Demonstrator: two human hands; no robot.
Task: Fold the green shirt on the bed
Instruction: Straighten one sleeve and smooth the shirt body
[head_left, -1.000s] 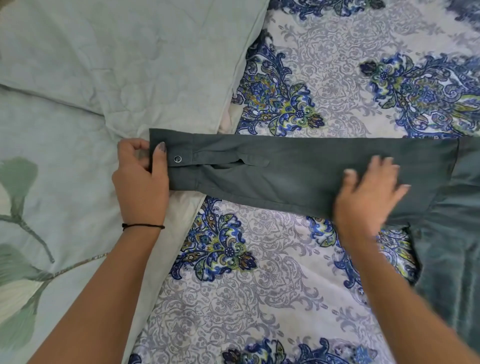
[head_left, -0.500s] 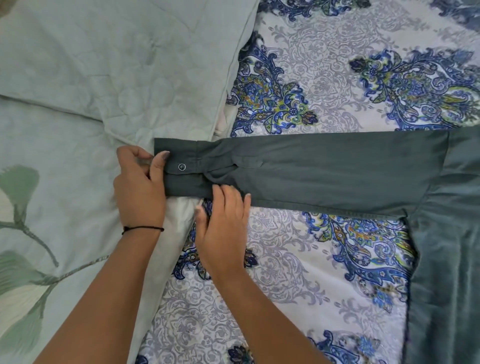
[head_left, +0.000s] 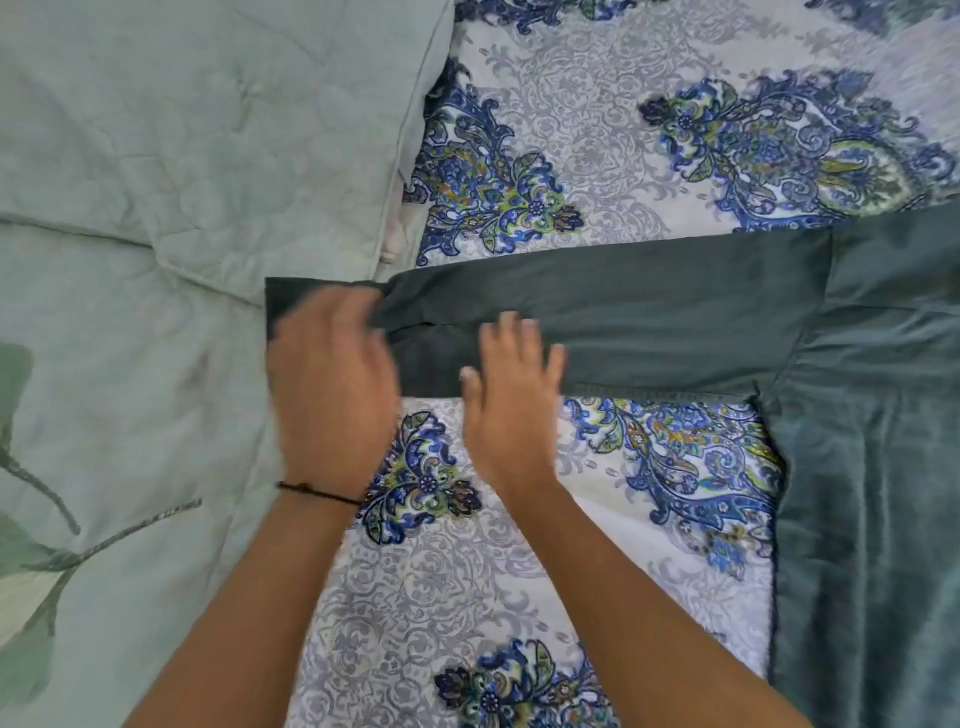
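Observation:
The dark green shirt's body (head_left: 872, 467) lies flat at the right edge of the bed. Its long sleeve (head_left: 649, 306) stretches leftward across the patterned sheet. My left hand (head_left: 332, 384), blurred by motion, lies over the sleeve's cuff (head_left: 278, 301) and hides most of it; its grip is unclear. My right hand (head_left: 511, 395) rests palm down on the sleeve just right of the cuff, fingers apart and flat on the cloth. The fabric bunches slightly between the two hands.
A pale green quilted comforter (head_left: 156, 156) with a leaf print covers the left side, and the cuff end overlaps its edge. The white sheet with blue floral patterns (head_left: 597, 130) shows above and below the sleeve.
My left hand has slid right from the cuff's end onto the cuff itself. My right hand has moved up onto the sleeve, a little further right. The view has shifted slightly.

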